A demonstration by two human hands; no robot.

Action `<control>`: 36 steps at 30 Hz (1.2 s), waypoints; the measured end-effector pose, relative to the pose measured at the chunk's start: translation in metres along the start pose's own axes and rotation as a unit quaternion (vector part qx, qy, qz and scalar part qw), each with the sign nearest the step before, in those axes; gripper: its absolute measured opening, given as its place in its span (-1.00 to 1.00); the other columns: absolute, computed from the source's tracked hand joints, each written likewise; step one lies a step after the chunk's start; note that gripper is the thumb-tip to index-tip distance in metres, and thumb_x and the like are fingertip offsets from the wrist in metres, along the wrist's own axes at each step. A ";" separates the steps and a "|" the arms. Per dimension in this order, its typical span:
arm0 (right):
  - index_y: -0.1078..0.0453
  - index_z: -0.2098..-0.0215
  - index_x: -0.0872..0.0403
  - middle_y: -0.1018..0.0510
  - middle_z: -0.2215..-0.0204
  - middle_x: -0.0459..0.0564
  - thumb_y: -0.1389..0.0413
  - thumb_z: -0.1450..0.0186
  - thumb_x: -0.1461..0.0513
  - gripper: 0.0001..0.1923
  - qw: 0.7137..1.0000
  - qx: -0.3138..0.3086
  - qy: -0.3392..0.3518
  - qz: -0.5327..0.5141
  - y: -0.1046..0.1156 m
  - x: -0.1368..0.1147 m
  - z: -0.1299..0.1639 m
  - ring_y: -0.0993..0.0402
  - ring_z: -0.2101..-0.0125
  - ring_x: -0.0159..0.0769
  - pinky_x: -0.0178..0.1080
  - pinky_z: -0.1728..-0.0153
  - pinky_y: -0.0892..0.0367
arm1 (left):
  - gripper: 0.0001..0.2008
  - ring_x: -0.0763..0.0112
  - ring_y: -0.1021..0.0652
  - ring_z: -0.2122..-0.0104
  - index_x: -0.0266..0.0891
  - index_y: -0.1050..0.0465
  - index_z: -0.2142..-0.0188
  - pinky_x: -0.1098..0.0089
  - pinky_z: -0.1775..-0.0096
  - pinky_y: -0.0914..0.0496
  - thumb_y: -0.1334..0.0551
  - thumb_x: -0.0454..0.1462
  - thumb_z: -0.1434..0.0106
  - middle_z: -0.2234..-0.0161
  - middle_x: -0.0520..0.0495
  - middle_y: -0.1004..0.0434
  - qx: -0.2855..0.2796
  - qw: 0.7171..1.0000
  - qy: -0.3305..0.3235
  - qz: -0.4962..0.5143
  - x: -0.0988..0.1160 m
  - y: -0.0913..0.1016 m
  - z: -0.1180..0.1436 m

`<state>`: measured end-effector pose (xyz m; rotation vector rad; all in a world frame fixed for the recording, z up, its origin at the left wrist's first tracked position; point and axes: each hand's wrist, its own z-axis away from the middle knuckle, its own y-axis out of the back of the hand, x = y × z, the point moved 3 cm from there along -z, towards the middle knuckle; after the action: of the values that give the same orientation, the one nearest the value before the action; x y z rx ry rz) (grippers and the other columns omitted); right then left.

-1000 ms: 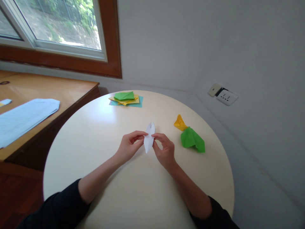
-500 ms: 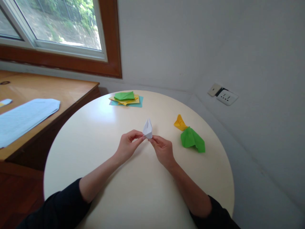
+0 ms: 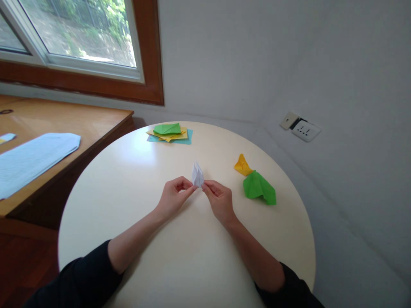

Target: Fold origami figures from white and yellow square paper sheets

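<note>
Near the middle of the round white table (image 3: 135, 239), a small piece of folded white paper (image 3: 197, 174) points upward with narrow tips at its top. My left hand (image 3: 175, 194) pinches its lower left corner between thumb and fingers. At the lower right corner, my right hand (image 3: 218, 197) grips it the same way. The paper's underside and the fingertips behind it are partly hidden. To the right of my right hand lie a folded green paper (image 3: 259, 187) and a small folded orange-yellow paper (image 3: 243, 165), their edges touching or nearly so.
A stack of coloured papers (image 3: 170, 133), green over yellow over blue, lies at the table's far edge. On the left, a wooden desk (image 3: 96, 115) bears a pale folded sheet (image 3: 38, 158). A wall socket (image 3: 306, 130) is at the right.
The white paper has turned slightly and its tips have come closer together, leaning a little to the left. Both hands keep their pinch with only small finger shifts.
</note>
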<state>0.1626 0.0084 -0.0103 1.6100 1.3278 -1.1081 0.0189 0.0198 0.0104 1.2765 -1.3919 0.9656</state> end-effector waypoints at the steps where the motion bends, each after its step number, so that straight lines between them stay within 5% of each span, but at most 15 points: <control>1: -0.47 0.40 0.08 -0.57 0.43 -0.03 -0.17 -0.09 0.18 -0.85 1.000 0.006 -0.004 -0.001 0.000 0.002 0.000 -0.49 0.40 -0.31 -0.24 0.29 -0.41 | -0.77 0.52 -0.40 0.56 -0.31 -0.38 0.58 0.47 0.45 -0.30 -0.32 -0.18 0.03 0.61 0.03 -0.42 -0.001 1.000 0.003 -0.002 -0.001 0.000 0.000; 10: -0.35 0.33 0.06 -0.56 0.47 -0.07 -0.19 -0.05 0.21 -0.80 0.998 0.007 -0.034 -0.051 -0.004 -0.003 0.000 -0.52 0.40 -0.33 -0.26 0.31 -0.43 | -0.74 0.56 -0.37 0.60 -0.29 -0.31 0.58 0.50 0.52 -0.23 -0.34 -0.18 0.08 0.65 0.09 -0.36 -0.009 0.999 0.037 0.030 -0.006 -0.002 -0.002; 19: -0.30 0.35 0.05 -0.57 0.46 -0.07 -0.19 -0.04 0.22 -0.78 0.996 -0.007 -0.051 -0.071 -0.005 -0.002 0.000 -0.53 0.41 -0.32 -0.29 0.36 -0.41 | -0.64 0.48 -0.46 0.56 -0.26 -0.31 0.36 0.45 0.42 -0.30 -0.37 -0.21 0.13 0.62 0.08 -0.47 -0.014 0.992 0.090 0.086 -0.011 -0.003 -0.004; 25: -0.30 0.34 0.06 -0.57 0.47 -0.07 -0.19 -0.04 0.21 -0.78 0.996 -0.016 -0.055 -0.067 -0.005 -0.002 0.000 -0.52 0.42 -0.33 -0.30 0.36 -0.41 | -0.74 0.45 -0.47 0.46 -0.31 -0.45 0.46 0.43 0.35 -0.31 -0.32 -0.14 0.05 0.46 -0.03 -0.53 -0.011 0.994 0.075 0.078 -0.011 -0.001 -0.005; 36: -0.40 0.26 0.09 -0.58 0.38 0.01 -0.20 -0.03 0.14 -0.69 0.996 -0.023 -0.069 -0.049 -0.005 0.010 -0.002 -0.52 0.37 -0.29 -0.22 0.30 -0.43 | -0.79 0.49 -0.41 0.54 -0.29 -0.43 0.55 0.46 0.43 -0.28 -0.31 -0.16 0.06 0.57 0.04 -0.47 -0.001 0.996 0.065 0.064 -0.009 0.001 -0.005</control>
<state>0.1589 0.0146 -0.0195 1.4218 1.3426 -1.2158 0.0186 0.0270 0.0023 1.1134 -1.3850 1.1152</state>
